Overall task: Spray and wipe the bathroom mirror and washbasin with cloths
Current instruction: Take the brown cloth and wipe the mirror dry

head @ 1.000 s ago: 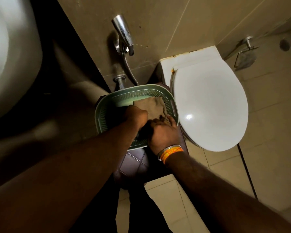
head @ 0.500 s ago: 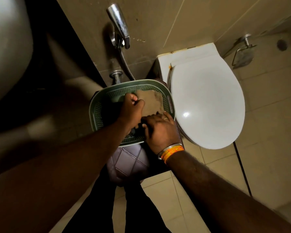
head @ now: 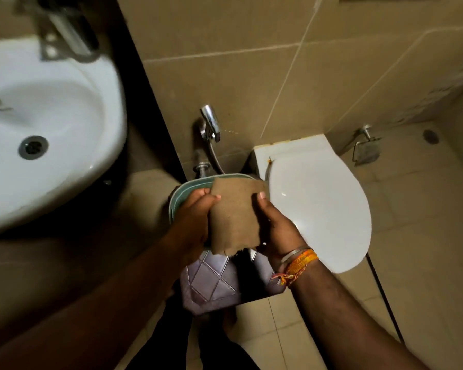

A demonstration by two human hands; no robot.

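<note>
Stage: preparation, with one cloth (head: 235,213) in hand and no cleaning yet evident.

- Cloth position: held up flat between both hands, above the green basket (head: 183,192), which sits on a purple patterned stool or bin (head: 211,284) beside the closed toilet (head: 316,209).
- Left hand (head: 195,217): clamped on the cloth's left edge, thumb across the front face, fingers behind.
- Right hand (head: 275,225): clamped on the cloth's right edge, thumb tip showing on the front near the top corner. Bangle and orange thread bands at the wrist.
- Cloth condition: brown, frayed along the lower edge, apparently dry; wetness not determinable in this light.

Task targets:
- Washbasin (head: 54,134): at left, well apart from the hands, white, blurred by camera motion. No cloth, foam or spray visible on it; judged not yet wiped.
- Mirror: out of view; condition not determinable.
- Spray bottle: none visible. Basket contents hidden behind the cloth and hands.

Judged remaining: fetching the spray, spraying and wiping the mirror, spraying and wiping the washbasin. Practically the whole task lies ahead.

Other fixtures: hand-held bidet sprayer (head: 210,124) on the tiled wall above the basket.
</note>
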